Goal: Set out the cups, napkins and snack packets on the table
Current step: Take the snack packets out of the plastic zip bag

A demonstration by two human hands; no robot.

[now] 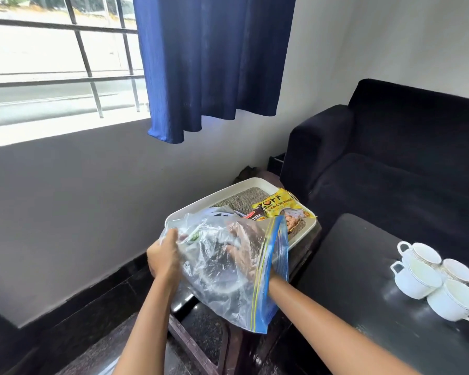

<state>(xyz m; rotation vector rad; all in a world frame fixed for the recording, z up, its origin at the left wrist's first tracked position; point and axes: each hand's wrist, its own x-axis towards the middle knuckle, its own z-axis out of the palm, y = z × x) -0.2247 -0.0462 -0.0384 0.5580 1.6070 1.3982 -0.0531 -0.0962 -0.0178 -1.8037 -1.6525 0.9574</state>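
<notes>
while the big black sofa (pixel 390 158) and the blue curtain (pixel 214 63) fill the back of my view, the work sits low in the middle. i judge the cups step done: four white cups (pixel 439 280) stand clustered on the dark table (pixel 349 266) to my right, touching one another. what i'm on now looks like the napkins or packets, since both are not yet on that table.

a white tray (pixel 201 205) rests on a small stand beside the table, and a yellow snack packet (pixel 279 205) lies in it with a darker packet (pixel 253 216) just beside. over the tray's near edge i hold a clear zip bag (pixel 220 266) with a blue seal strip. my left hand (pixel 164 257) grips the bag's outer edge, fingers curled into the plastic. my right hand (pixel 244 247) is inside the bag up to the wrist; through the crumpled film i cannot tell whether it has closed on anything or lies loose.

something pale with a green mark shows in the bag near my left hand, too blurred to name. next, i think, the right hand must catch the contents and draw them out past the seal while the left keeps the mouth steady, then carry them right to the table.
</notes>
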